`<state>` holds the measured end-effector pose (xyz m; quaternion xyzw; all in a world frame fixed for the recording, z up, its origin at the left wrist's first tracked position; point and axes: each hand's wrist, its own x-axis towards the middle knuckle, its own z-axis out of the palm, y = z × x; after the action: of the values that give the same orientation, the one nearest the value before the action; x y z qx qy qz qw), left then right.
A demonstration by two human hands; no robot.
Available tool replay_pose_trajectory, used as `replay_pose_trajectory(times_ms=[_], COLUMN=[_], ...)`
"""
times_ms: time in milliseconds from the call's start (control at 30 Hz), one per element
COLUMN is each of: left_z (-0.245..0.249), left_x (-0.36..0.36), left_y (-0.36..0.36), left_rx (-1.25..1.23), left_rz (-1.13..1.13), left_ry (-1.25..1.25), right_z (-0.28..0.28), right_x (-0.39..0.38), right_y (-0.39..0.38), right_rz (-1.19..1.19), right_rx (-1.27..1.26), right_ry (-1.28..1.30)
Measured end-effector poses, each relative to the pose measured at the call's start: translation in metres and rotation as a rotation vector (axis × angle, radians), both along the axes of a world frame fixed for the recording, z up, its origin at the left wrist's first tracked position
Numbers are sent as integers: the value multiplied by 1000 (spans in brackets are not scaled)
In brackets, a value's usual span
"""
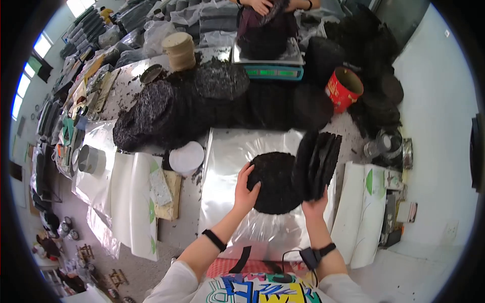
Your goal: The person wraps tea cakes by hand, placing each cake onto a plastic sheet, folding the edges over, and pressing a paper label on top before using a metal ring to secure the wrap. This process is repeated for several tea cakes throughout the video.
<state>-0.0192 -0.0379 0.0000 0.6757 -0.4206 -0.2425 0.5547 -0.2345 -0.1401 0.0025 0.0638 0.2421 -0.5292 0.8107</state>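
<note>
A round, black, fibrous cake (277,184), like dried seaweed, lies flat on a shiny silver plastic sheet (222,151). My left hand (246,193) pinches its left edge, the thumb on top and the fingers along the rim. To the right, my right hand (315,204) grips the lower end of a tilted stack of similar black seaweed cakes (318,164). The stack's layers fan apart at the top. Most of my right fingers are hidden by the stack, which stands close beside the flat cake.
Beyond the sheet runs a long row of dark seaweed cakes (217,103). A digital scale (273,72) stands behind it, with another person's hands (261,6) above. A red can (344,90) is at right; white plastic rolls (134,197) and a white disc (187,157) are at left.
</note>
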Motion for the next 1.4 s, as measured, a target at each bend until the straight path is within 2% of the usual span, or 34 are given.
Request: replay_pose_trajectory(times_ms=[67,100,167,200,267,300,400,467,533,667,733,767,800,833,867,900,933,967,1000,1033,1100,1133,1200,1267,1333,1400], left_z=[-20,-19,22,28,35,7,-22,-35,-45,-44,-37,-34,-37,-45,-49,-52,-11,14,25,21,8,0,-20,-26,-38,-40], left_x=[-2,-2,-4,-3,-8,-7,-15,-16,-22,-35,-47,-47,-37,-23,-13,-2,0,2,4,7,11,16,23,19,22,32], left_y=[9,11,6,-5,-26,-36,-42,-42,-43,-50,-54,-54,-59,-70,-76,-61,-54,-45,-37,-31,-26,-24,-15,-13,-12,-12], left_rx=[162,165,237,238,168,202,266,275,415,665,702,745,745,744,730,383,447,311,175,180,175,166,267,198,83,112], left_rz=[40,34,-65,-65,-672,-735,-740,-765,-823,-887,-861,-831,-827,-1006,-1174,-740,-295,-239,-178,-175,-80,-81,-7,39,37,-32], left_ry=[-309,-311,-631,-630,-824,-867,-948,-940,-824,-966,-988,-1023,-1024,-799,-569,249,991,1074,1155,1155,419,409,86,47,98,176], right_z=[-20,-22,-31,-44,-47,-44,-40,-42,-48,-38,-30,-16,1,17,28,36,44,52,47,41,33,28,-40,-68,-66,31], right_x=[-1,1,-4,-8,-12,-11,-15,-28,-40,-59,-62,-58,-57,-57,-60,-64,-64,-61,-57,-41,-13,-4,-6,-11,-12,16], right_y=[3,2,-1,-4,-1,1,1,8,5,2,3,4,7,10,14,18,21,24,24,26,25,20,16,8,2,6], right_rz=[-64,-130,-196,-204,-203,-197,-210,-227,-219,-203,-250,-241,-243,-247,-254,-215,-170,19,242,331,472,527,518,571,601,403], right_rx=[97,136,176,166,164,172,140,106,83,18,-67,-68,-202,-338,-347,-494,-636,-664,-826,-862,-900,-899,-874,-770,-828,-1300], right_ry=[-6,-10,-9,-42,-69,-43,21,65,101,174,332,332,546,762,761,1001,1238,1347,1561,1518,1391,1306,1247,1324,1458,1927])
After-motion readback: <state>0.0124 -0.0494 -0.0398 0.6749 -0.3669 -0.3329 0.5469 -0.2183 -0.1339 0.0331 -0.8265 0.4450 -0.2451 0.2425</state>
